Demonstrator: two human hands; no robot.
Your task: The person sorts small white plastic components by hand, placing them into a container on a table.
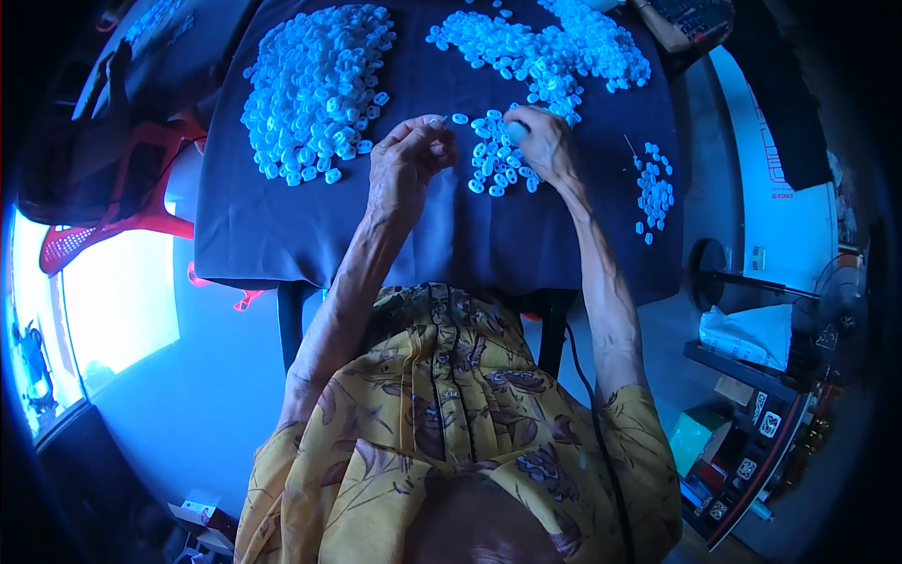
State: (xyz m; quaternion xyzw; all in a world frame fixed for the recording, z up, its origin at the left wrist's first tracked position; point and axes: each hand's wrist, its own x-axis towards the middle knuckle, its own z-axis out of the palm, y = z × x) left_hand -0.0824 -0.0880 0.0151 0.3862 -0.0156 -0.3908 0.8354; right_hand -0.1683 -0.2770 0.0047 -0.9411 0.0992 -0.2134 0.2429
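Small pale oval plastic pieces with slots lie in heaps on the dark tablecloth [423, 240]. My left hand [399, 169] is raised over the cloth, right of the large left heap [315, 85]. Its fingers are curled in a pinch, and whatever they hold is too small to name. Over a loose spread of pieces [493, 164] in the middle, my right hand [547, 146] has its fingers bent together. A pale rounded thing [516, 132] shows at those fingertips; its kind is unclear. A single piece [459, 118] lies between the two hands.
A wide heap [554, 52] spreads at the far right, with another person's arm [662, 26] beyond it. A smaller group [655, 193] lies near the right edge. Someone sits at left by a red chair [141, 188]. A loaded shelf [742, 376] stands at lower right.
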